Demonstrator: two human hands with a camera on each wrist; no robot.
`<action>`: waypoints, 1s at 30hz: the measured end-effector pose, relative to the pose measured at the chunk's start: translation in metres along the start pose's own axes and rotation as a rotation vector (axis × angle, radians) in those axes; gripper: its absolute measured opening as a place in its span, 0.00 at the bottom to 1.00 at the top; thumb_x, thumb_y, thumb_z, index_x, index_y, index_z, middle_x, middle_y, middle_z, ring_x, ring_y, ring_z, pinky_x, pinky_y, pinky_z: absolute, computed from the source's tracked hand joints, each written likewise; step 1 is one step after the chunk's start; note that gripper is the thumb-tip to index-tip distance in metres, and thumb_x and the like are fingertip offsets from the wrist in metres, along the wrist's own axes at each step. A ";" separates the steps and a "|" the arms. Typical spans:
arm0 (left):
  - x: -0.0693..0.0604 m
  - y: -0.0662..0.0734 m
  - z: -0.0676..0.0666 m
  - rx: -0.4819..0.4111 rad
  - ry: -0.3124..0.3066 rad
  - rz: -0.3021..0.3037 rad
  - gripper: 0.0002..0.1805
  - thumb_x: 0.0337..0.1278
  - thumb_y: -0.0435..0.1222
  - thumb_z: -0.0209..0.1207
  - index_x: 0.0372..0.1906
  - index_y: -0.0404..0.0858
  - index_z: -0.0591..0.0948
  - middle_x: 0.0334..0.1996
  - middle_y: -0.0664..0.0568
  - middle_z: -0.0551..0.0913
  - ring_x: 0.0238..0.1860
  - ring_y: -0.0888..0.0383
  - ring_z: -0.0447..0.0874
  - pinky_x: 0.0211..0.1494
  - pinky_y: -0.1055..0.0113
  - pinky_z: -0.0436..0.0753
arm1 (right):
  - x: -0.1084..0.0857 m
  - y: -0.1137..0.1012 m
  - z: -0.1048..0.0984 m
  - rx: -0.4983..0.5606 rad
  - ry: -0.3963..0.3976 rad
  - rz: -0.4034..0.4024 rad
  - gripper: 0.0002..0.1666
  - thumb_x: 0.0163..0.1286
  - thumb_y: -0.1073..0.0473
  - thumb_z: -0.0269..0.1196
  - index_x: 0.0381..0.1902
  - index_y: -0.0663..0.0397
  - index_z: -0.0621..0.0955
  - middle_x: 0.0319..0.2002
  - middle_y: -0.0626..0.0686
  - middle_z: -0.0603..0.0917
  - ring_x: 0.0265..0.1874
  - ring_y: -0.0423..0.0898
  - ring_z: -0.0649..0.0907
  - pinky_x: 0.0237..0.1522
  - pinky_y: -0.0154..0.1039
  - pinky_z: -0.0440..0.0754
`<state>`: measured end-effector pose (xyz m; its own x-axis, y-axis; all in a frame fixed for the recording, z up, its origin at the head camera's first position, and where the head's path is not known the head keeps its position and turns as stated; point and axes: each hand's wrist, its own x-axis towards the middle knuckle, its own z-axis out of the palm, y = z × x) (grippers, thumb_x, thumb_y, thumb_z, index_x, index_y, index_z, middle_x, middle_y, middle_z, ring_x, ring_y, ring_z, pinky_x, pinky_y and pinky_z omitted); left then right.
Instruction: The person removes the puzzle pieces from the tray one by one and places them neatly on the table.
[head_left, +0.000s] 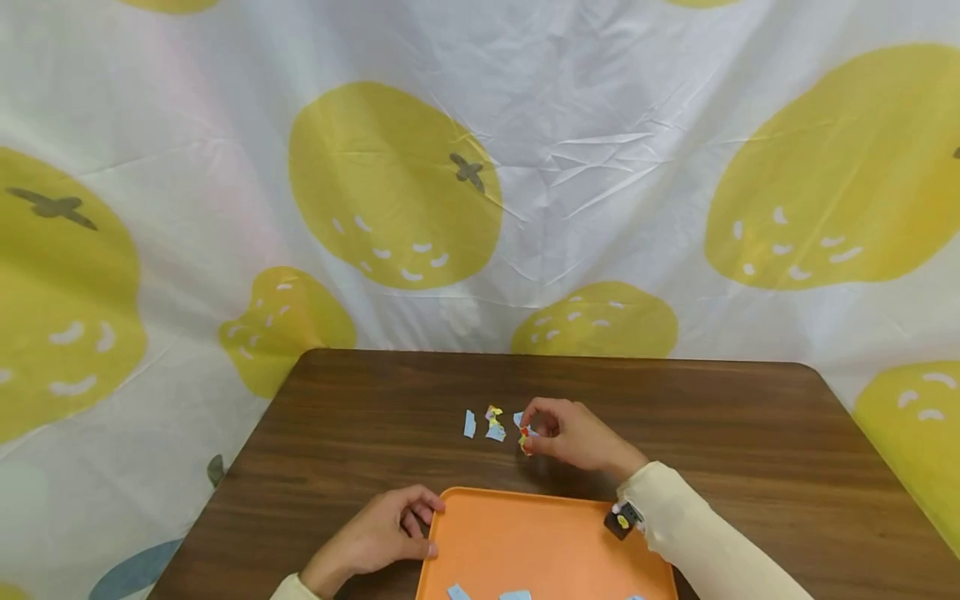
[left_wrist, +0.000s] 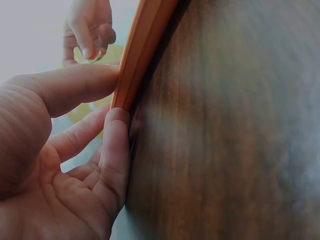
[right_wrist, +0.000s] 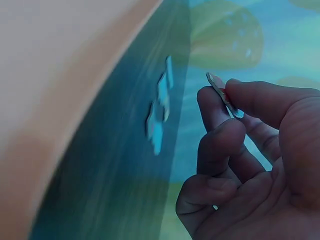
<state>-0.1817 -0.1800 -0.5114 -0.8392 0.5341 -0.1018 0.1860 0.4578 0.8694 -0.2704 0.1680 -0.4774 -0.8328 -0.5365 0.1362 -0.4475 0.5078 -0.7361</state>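
Note:
My right hand [head_left: 577,435] pinches a small torn-edged piece of paper or card [right_wrist: 223,95] between thumb and fingers, above the table. The piece shows red and yellow in the head view. Beside and partly behind that hand lies a light-blue piece [head_left: 519,418]. To its left are a blue piece with a coloured print [head_left: 495,432] and a narrow blue strip [head_left: 469,423]. My left hand [head_left: 382,533] holds the orange tray [head_left: 525,533] at its far left corner, thumb and fingers on the rim [left_wrist: 135,55].
More light-blue pieces [head_left: 515,595] lie near the tray's lower edge, cut off by the frame. The tray rests on a dark wooden table [head_left: 360,417]. Behind the table hangs a white cloth [head_left: 585,200] with yellow fruit shapes.

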 end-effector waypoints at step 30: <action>0.000 -0.001 -0.001 -0.011 -0.004 -0.009 0.24 0.52 0.33 0.78 0.55 0.40 0.84 0.42 0.49 0.82 0.33 0.64 0.82 0.36 0.72 0.82 | 0.017 0.054 -0.021 -0.154 0.003 0.153 0.06 0.67 0.57 0.74 0.34 0.44 0.85 0.24 0.40 0.87 0.22 0.38 0.80 0.29 0.36 0.77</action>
<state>-0.1823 -0.1812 -0.5124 -0.8388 0.5329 -0.1111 0.1732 0.4547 0.8736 -0.3156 0.2006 -0.5006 -0.8957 -0.4435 0.0334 -0.3606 0.6802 -0.6382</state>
